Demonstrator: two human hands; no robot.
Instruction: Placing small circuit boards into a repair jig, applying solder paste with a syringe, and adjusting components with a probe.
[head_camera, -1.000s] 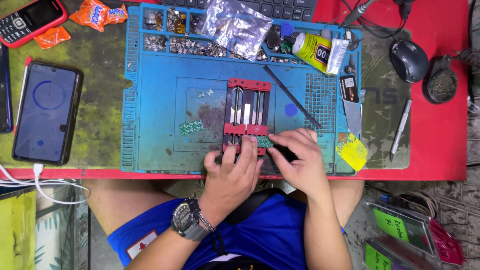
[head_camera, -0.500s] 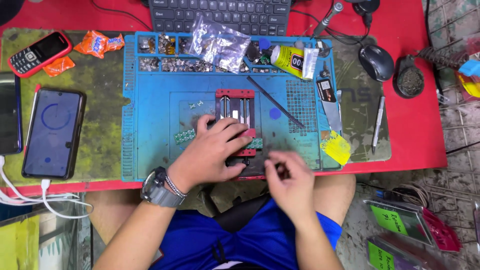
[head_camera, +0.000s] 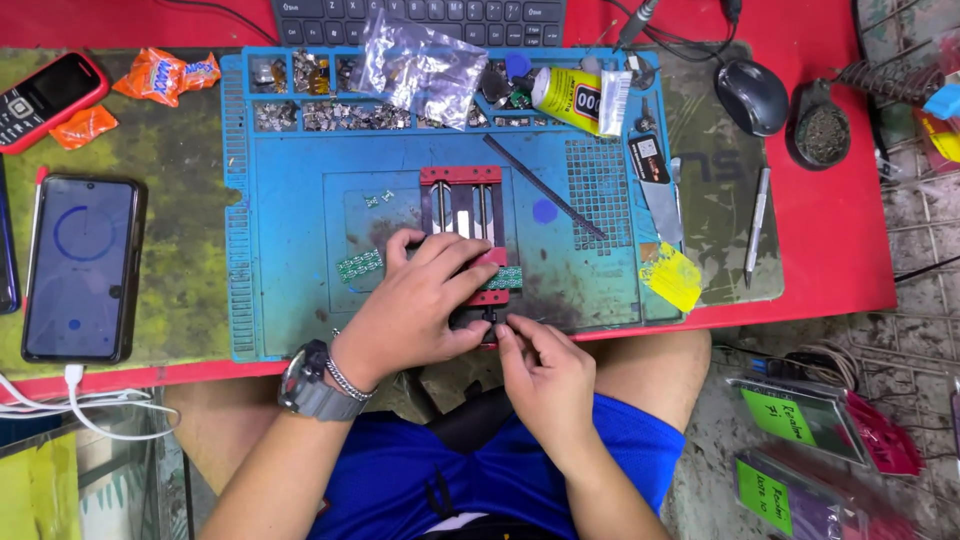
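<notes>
Item: red clamp (head_camera: 462, 215), a small board holder with metal rails, on the blue mat (head_camera: 290, 250), directly under your left hand (head_camera: 415, 305) and just ahead of your right hand (head_camera: 540, 375).

Handling: the clamp looks rigid and fairly light, likely to slide on the mat unless pressed down. Take it by the red end bars, not the rails. The green board (head_camera: 362, 265) gripped in it looks thin, stiff and fragile; hold it by the edges only.

Left hand: you lay it flat over the near half of the clamp, fingers spread and slightly curled, pressing down rather than closed round anything. The board's end pokes out to its left.

Right hand: thumb and forefinger are pinched together at the clamp's near end, at the mat's edge. What they grip is too small to tell, possibly the adjusting knob.
</notes>
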